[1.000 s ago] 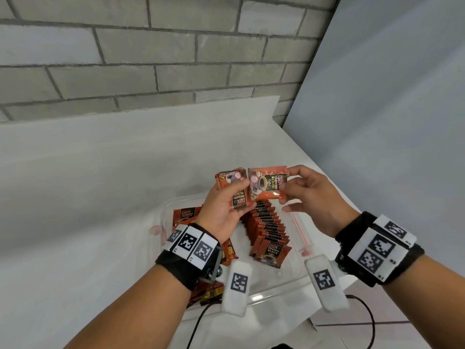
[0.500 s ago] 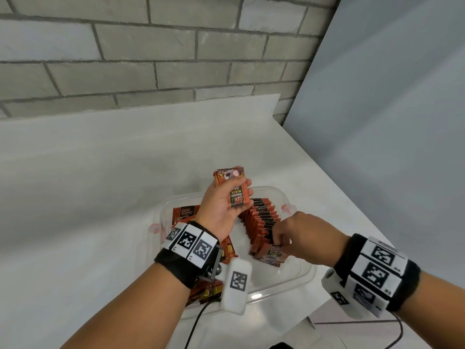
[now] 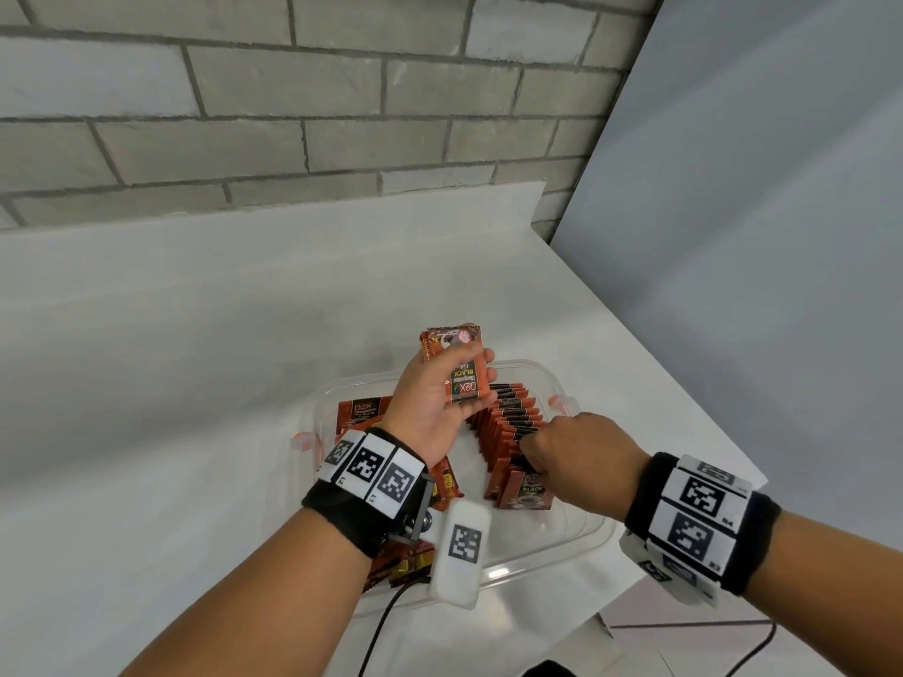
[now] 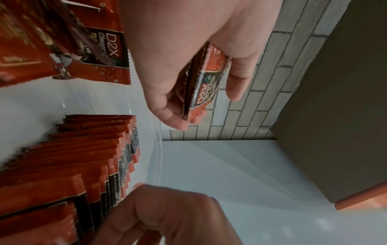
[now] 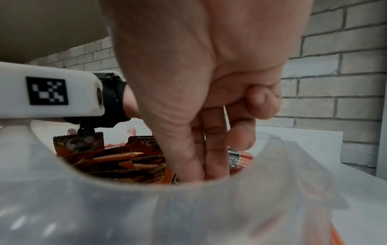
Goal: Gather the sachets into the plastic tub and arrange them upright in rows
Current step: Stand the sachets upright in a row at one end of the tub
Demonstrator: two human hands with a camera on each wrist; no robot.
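A clear plastic tub [image 3: 532,368] stands on the white table. Along its right side runs a row of upright orange-and-black sachets [image 3: 513,417], also seen in the left wrist view [image 4: 83,157]. My left hand [image 3: 464,378] holds a small stack of sachets [image 3: 452,339] above the tub's far end, gripped between thumb and fingers [image 4: 207,79]. My right hand [image 3: 530,449] reaches down into the near end of the row, thumb and fingers [image 5: 213,162] pinching a sachet [image 5: 175,178] there. Loose sachets [image 3: 359,412] lie flat in the tub's left half.
More loose sachets [image 3: 400,564] lie under my left wrist. A brick wall [image 3: 293,114] rises behind the table [image 3: 195,383], and a grey panel [image 3: 757,237] stands at the right. The table's edge runs close by the tub's right side. A black cable [image 3: 381,632] hangs near me.
My right hand carried one sachet from beside the left hand's stack down to the near end of the row. The left hand stayed above the tub with its stack.
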